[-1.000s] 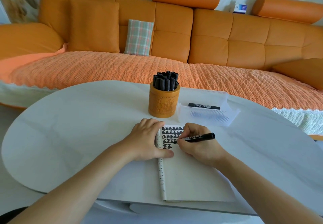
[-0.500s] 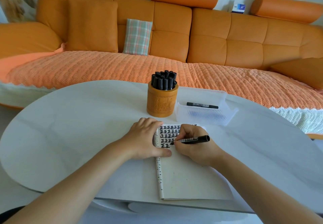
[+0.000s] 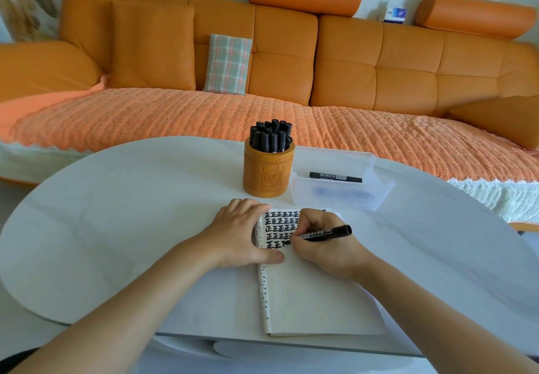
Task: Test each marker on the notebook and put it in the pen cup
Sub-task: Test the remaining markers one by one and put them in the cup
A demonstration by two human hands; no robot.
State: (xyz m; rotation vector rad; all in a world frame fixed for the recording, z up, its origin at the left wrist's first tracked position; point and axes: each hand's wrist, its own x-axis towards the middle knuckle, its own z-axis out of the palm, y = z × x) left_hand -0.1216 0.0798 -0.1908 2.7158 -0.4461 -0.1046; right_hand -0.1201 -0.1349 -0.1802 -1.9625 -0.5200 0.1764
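Note:
An open notebook point(image 3: 309, 298) lies on the white table, its upper part filled with rows of black marks. My right hand point(image 3: 326, 245) grips a black marker point(image 3: 323, 232) with its tip on the page at the end of the lowest row. My left hand point(image 3: 242, 235) presses flat on the notebook's left edge, thumb on the page. Behind the notebook stands an orange-brown pen cup point(image 3: 269, 172) holding several black markers. One more black marker point(image 3: 335, 176) lies in a clear plastic tray point(image 3: 341, 195) to the cup's right.
The white oval table point(image 3: 122, 222) extends left and right of the notebook. Behind it runs an orange sofa point(image 3: 291, 82) with a plaid cushion point(image 3: 227, 64). The table's near edge is just below the notebook.
The marker's tip has shifted slightly along the lowest row of marks as my right hand writes. My left hand stays on the notebook's edge.

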